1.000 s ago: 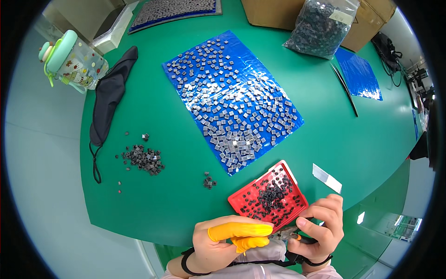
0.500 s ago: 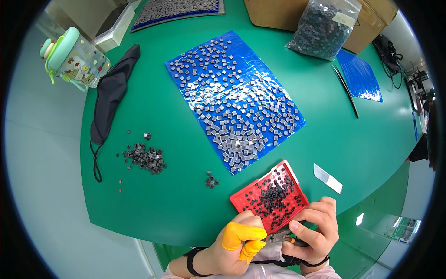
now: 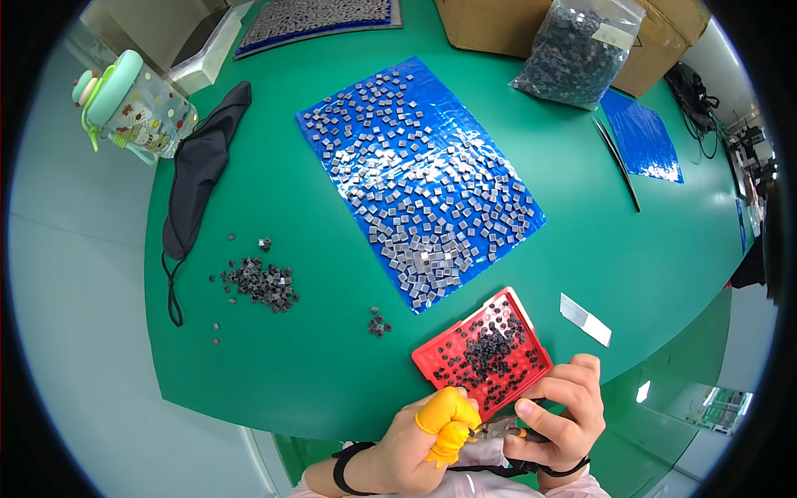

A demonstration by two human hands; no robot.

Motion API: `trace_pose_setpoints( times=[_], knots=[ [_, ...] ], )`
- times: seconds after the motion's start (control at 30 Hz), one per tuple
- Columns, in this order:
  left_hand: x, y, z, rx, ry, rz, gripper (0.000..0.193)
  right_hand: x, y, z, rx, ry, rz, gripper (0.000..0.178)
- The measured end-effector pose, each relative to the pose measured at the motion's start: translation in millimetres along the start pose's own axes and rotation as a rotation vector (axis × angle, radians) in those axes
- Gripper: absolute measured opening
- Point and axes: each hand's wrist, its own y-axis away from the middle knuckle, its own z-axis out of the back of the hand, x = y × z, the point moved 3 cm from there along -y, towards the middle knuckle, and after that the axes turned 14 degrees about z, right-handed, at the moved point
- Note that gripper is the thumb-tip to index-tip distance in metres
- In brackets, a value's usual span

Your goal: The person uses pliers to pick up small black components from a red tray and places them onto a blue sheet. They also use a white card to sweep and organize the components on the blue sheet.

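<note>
My left hand (image 3: pixel 419 440), with yellow finger cots on its thumb and a finger, is closed in a pinch at the near edge of the table. What sits in that pinch is too small and hidden to name. My right hand (image 3: pixel 564 412) is wrapped round small pliers (image 3: pixel 502 427) with orange and black handles, their metal jaws pointing at the left fingertips. Just beyond both hands lies a red tray (image 3: pixel 432 354) holding many small black round parts (image 3: pixel 490 350).
A blue sheet (image 3: pixel 477 137) covered with small grey square pieces lies mid-table. Left are a pile of dark pieces (image 3: pixel 261 284), a black cloth strap (image 3: pixel 199 166) and a bottle (image 3: pixel 141 104). Tweezers (image 3: pixel 618 166), a filled plastic bag (image 3: pixel 573 58) and a white strip (image 3: pixel 585 319) are right.
My left hand has turned slightly, and its yellow-covered fingers have curled closer together at the pliers' jaws. My right hand stays nearly in place with the pliers.
</note>
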Motion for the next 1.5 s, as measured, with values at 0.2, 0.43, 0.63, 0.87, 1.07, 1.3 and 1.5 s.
trace_pose_setpoints(
  times=[0.2, 0.43, 0.63, 0.87, 1.07, 1.3, 1.5],
  knots=[
    [-6.8, 0.1, -4.3, -0.229, 0.171, -0.093, 0.023, -4.5, -1.5, 0.2, -0.092, -0.027, -0.018, 0.037],
    [-20.1, 1.4, 7.5, -0.12, 0.073, -0.086, 0.033, -5.5, 0.6, 0.1, -0.111, -0.069, -0.041, 0.036],
    [-19.4, 1.7, 8.8, -0.205, -0.14, -0.084, 0.026, -5.1, -0.4, -2.1, -0.118, -0.125, -0.038, 0.036],
    [-18.1, 3.1, 10.9, -0.197, 0.02, 0.028, 0.024, -6.5, -0.2, 4.0, -0.138, -0.056, -0.032, 0.035],
    [-28.2, 9.1, 17.9, -0.285, 0.216, 0.1, 0.021, -11.2, -7.9, 11.3, -0.002, 0.183, -0.117, 0.038],
    [-68.0, 20.3, 33.3, -0.537, -0.722, 0.023, 0.021, -21.2, -4.9, 10.4, 0.154, 0.273, -0.092, 0.043],
    [-85.7, 2.5, 10.3, -0.212, -1.019, -0.12, 0.022, -19.1, -11.9, 5.9, 0.138, 0.144, -0.064, 0.04]
  ],
)
